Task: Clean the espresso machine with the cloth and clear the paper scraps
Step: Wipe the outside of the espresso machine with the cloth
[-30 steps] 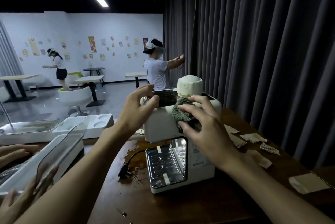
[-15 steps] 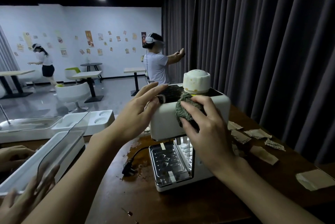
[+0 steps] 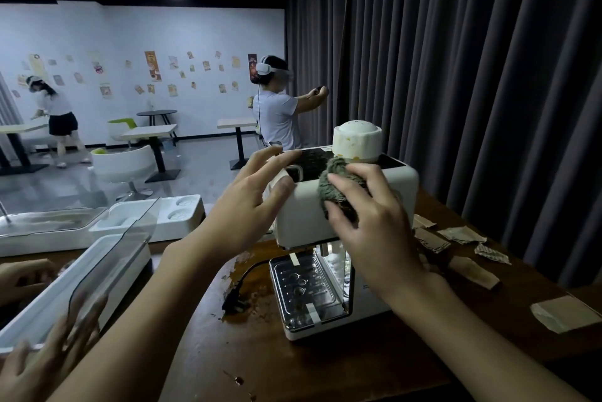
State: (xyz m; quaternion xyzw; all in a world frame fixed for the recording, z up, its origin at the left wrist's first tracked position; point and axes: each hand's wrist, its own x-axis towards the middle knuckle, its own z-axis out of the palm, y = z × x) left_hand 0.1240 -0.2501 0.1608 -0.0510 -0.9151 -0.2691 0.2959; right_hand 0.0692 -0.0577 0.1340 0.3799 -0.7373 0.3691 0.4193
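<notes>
A white espresso machine [image 3: 303, 219] stands on the brown table [image 3: 325, 366], with a stained white knob on top and a metal drip tray at its base. My right hand [image 3: 368, 222] presses a bunched grey-green cloth [image 3: 335, 188] against the upper front edge of the machine. At the machine's top left corner my left hand [image 3: 250, 196] rests with fingers spread, holding nothing. Several torn brown paper scraps [image 3: 461, 234] lie on the table to the right of the machine, and a larger scrap [image 3: 565, 313] is near the right edge.
Brown coffee spill and a black plug [image 3: 234, 300] lie left of the machine. White trays with clear lids [image 3: 107, 258] sit at left, reflecting hands. A dark curtain [image 3: 472, 76] hangs close behind the table. Two people with headsets stand farther back among café tables.
My left hand has loosened from gripping the machine's top corner to resting with spread fingers. The cloth under my right hand has shifted slightly up toward the top edge.
</notes>
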